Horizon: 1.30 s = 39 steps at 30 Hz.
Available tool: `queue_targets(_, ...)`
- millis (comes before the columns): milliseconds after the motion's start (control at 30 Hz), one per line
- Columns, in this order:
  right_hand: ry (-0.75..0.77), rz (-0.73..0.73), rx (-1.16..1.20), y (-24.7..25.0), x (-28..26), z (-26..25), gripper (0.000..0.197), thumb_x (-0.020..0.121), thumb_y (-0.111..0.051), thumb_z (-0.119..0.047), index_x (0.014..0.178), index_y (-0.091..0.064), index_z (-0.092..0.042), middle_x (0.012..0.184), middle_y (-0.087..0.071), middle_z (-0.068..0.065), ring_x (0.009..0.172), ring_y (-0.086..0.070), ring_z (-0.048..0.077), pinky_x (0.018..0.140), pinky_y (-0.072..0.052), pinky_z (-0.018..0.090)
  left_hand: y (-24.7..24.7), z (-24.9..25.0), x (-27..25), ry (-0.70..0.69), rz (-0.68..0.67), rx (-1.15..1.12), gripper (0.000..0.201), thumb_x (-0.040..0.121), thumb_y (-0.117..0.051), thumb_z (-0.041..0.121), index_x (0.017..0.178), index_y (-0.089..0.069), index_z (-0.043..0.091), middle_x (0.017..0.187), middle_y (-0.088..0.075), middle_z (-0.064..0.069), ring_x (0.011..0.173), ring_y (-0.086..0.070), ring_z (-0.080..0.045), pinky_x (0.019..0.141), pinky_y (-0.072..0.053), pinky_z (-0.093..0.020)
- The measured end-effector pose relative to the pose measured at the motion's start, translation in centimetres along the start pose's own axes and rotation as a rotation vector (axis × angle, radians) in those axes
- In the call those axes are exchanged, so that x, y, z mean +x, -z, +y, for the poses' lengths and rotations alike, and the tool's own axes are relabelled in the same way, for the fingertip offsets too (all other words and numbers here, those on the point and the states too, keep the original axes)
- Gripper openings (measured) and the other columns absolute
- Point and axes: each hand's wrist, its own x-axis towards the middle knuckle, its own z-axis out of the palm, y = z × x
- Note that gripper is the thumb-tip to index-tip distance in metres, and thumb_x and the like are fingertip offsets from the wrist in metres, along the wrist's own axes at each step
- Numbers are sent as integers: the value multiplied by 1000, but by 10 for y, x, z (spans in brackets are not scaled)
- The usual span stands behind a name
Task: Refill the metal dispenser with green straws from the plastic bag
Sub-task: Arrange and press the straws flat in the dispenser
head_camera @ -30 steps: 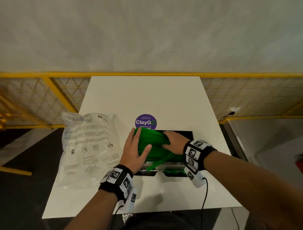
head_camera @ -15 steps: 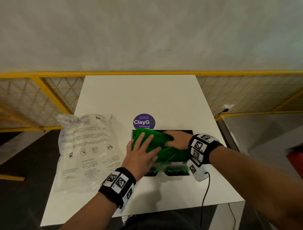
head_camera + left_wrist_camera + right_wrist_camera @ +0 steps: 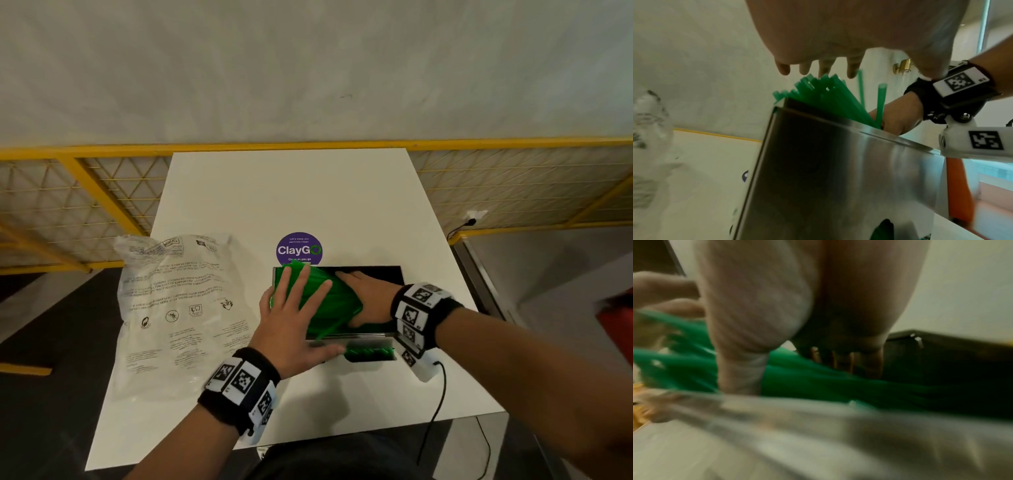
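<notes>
We see a white table (image 3: 308, 192) carrying a clear plastic bag (image 3: 178, 308) at left and the open metal dispenser (image 3: 838, 170) at centre. A bundle of green straws (image 3: 329, 301) sits slanted in the dispenser's top. Our left hand (image 3: 291, 329) lies flat, fingers spread, on the straws; our right hand (image 3: 370, 298) presses them with straight fingers.

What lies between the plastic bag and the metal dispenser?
Head view: only the left hand and bare white table separate the plastic bag from the metal dispenser.
</notes>
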Motion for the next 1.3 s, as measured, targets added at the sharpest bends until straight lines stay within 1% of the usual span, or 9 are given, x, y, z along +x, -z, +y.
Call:
queue_targets(100, -54, 92, -59, -12, 9, -10, 103, 72, -72, -48, 149, -10, -20, 142, -33, 11, 128, -40, 33, 104, -39, 49, -1, 1, 14, 38, -81, 120, 85, 72, -28, 80, 146, -14, 41, 159, 0, -3, 145, 11, -31, 112, -6, -54)
queue_targets(267, -35, 115, 60, -6, 9, -5, 96, 65, -80, -44, 142, -28, -20, 134, -40, 8, 121, -46, 27, 101, -42, 42, -5, -10, 26, 40, -66, 149, 56, 85, -32, 54, 131, -51, 28, 139, -50, -11, 131, -43, -36, 97, -43, -54)
queue_targets(367, -16, 35, 126, 2, 4, 7, 112, 62, -85, -36, 149, -17, -18, 144, -35, 8, 129, -40, 24, 108, -38, 37, -9, -17, 26, -8, -18, 45, 55, 88, -36, 50, 134, -50, 24, 144, -42, -16, 135, -36, -38, 104, -37, -55)
queue_targets(500, -36, 15, -55, -11, 5, 5, 119, 65, -81, -41, 151, 0, -24, 152, -25, 7, 137, -32, 27, 111, -30, 49, -17, -18, 22, 13, 26, -39, 52, 88, -41, 47, 132, -50, 20, 144, -38, -22, 136, -31, -39, 108, -27, -54)
queue_targets(600, -60, 87, -85, -15, 7, -2, 109, 65, -80, -40, 148, -12, -24, 147, -34, 5, 133, -38, 26, 109, -27, 51, -19, -17, 24, 27, 60, -62, 49, 88, -42, 44, 126, -56, 17, 133, -50, -22, 128, -42, -41, 103, -34, -55)
queue_targets(733, -48, 146, -32, -11, 5, -5, 83, 61, -83, -31, 129, -37, -20, 120, -56, 6, 107, -58, 26, 91, -47, 38, -16, -18, 25, 28, 128, -135, 46, 88, -43, 43, 124, -57, 18, 125, -55, -20, 122, -47, -35, 97, -40, -52)
queue_targets(900, 26, 225, -120, 4, -1, -10, 67, 66, -78, -30, 122, -43, -17, 111, -62, 6, 97, -62, 27, 82, -48, 35, -7, -19, 26, 85, 232, -315, 48, 88, -44, 43, 125, -58, 17, 125, -51, -19, 114, -50, -31, 96, -43, -41)
queue_targets(1067, 44, 283, -184, 3, -4, -15, 79, 71, -74, -32, 138, -33, -20, 124, -54, 8, 110, -54, 28, 96, -42, 39, -7, -23, 18, 159, 279, -427, 54, 86, -41, 47, 126, -58, 16, 126, -49, -13, 116, -51, -25, 93, -41, -28)
queue_targets(1300, -10, 202, 135, -28, 4, -10, 105, 65, -80, -21, 148, -16, -26, 136, -31, 9, 123, -39, 33, 101, -42, 48, -17, -20, 21, 158, 356, -459, 55, 84, -50, 44, 131, -53, 17, 147, -27, -15, 135, -32, -24, 106, -34, -34)
